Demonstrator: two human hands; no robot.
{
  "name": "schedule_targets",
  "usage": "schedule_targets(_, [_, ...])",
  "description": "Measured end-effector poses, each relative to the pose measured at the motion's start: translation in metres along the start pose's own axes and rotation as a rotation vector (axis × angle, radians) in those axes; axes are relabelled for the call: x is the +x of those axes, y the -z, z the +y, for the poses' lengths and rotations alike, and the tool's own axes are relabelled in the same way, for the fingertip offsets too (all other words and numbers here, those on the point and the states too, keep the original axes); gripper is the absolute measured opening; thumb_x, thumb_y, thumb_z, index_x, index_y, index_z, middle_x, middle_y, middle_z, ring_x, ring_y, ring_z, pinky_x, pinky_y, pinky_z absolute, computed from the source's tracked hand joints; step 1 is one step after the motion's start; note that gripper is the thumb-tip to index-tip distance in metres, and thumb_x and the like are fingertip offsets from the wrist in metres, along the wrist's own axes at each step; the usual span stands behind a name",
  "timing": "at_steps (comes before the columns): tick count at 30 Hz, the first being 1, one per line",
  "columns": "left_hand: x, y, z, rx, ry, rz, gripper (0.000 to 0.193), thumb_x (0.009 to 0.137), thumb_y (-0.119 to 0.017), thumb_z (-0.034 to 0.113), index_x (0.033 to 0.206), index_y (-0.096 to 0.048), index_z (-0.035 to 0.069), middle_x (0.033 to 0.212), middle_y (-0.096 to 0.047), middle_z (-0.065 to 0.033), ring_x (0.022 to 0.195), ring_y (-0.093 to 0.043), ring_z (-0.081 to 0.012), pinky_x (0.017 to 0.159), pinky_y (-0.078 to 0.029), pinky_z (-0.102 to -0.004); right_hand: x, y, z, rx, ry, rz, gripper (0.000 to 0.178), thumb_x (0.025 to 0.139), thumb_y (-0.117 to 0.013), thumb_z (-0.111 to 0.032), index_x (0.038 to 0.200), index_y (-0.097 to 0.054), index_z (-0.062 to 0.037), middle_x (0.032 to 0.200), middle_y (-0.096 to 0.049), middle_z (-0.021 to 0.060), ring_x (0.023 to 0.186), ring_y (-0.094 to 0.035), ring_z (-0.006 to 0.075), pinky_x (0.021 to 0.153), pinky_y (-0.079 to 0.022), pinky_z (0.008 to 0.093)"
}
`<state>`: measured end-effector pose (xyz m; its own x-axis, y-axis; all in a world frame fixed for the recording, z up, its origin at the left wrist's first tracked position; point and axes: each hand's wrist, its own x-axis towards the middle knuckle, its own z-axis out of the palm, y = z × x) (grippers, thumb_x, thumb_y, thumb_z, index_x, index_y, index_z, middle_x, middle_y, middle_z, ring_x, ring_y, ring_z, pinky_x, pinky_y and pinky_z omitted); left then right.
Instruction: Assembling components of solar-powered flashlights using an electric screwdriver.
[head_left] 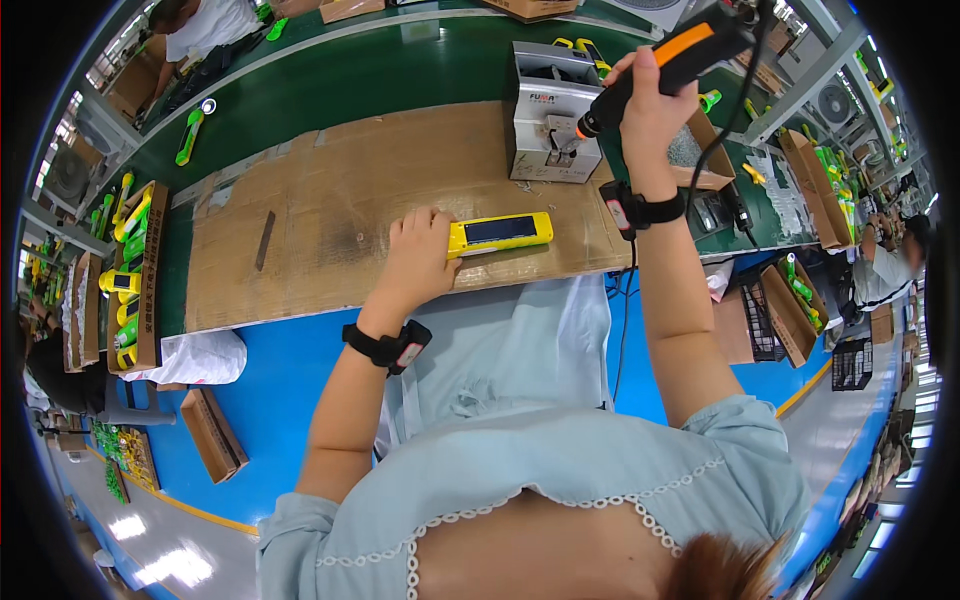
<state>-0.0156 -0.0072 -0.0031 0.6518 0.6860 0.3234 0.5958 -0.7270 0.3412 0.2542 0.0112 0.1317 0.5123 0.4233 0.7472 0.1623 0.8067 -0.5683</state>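
My left hand (420, 252) is closed round one end of a yellow handheld work light (500, 232), which lies on the cardboard sheet with its dark panel facing up. My right hand (655, 112) grips a black and orange electric screwdriver (668, 68), raised and tilted. Its tip points down at the front of a grey metal screw feeder (553, 115); whether the bit touches a screw there is too small to tell. A black cable hangs from the screwdriver's back end past my right wrist.
The cardboard sheet (340, 190) covers part of the green bench. Right of the feeder stands a carton of small screws (705, 150). A carton of yellow and green lights (150, 270) is at the left edge. A green and white light (190, 135) and a dark strip (265, 240) lie nearby.
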Motion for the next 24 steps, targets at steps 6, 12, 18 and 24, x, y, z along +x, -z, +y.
schedule_targets(6, [0.003, 0.003, 0.002, -0.02, 0.014, -0.033, 0.053, 0.065, -0.071, 0.01, 0.113, -0.05, 0.005, 0.107, -0.049, -0.0147, 0.107, -0.045, -0.032, 0.091, -0.033, -0.0415, 0.0, 0.012, 0.04, -0.059, -0.037, -0.05, 0.023, 0.081, -0.07, -0.011, 0.086, -0.05, -0.0015, 0.068, -0.059, 0.0053, 0.053, -0.057, 0.0106, 0.05, -0.045, 0.0224])
schedule_targets(12, [-0.003, 0.003, 0.005, 0.003, 0.013, -0.01, 0.054, 0.066, -0.07, 0.008, 0.115, -0.048, 0.002, 0.109, -0.049, -0.0161, 0.108, -0.045, -0.0328, 0.093, -0.032, -0.0425, -0.001, 0.003, 0.038, -0.154, -0.175, -0.112, 0.025, 0.078, -0.073, -0.013, 0.082, -0.051, -0.002, 0.066, -0.06, 0.0043, 0.051, -0.057, 0.0103, 0.048, -0.044, 0.021])
schedule_targets(18, [-0.005, 0.0, 0.008, 0.04, 0.012, 0.024, 0.054, 0.066, -0.07, 0.008, 0.115, -0.048, 0.001, 0.111, -0.049, -0.0174, 0.108, -0.045, -0.0341, 0.095, -0.031, -0.0443, -0.041, -0.008, 0.017, 0.019, -0.329, -0.182, 0.023, 0.089, -0.058, -0.021, 0.088, -0.051, 0.0007, 0.068, -0.057, 0.0106, 0.056, -0.058, 0.0186, 0.051, -0.049, 0.0296])
schedule_targets(24, [-0.005, 0.0, 0.004, 0.027, 0.003, 0.044, 0.057, 0.065, -0.071, 0.007, 0.116, -0.047, 0.001, 0.111, -0.049, -0.0174, 0.107, -0.046, -0.0359, 0.095, -0.031, -0.0454, -0.051, -0.024, 0.001, 0.016, -0.166, -0.277, 0.024, 0.089, -0.058, -0.022, 0.089, -0.051, 0.0017, 0.069, -0.057, 0.0113, 0.057, -0.058, 0.0183, 0.052, -0.049, 0.0295])
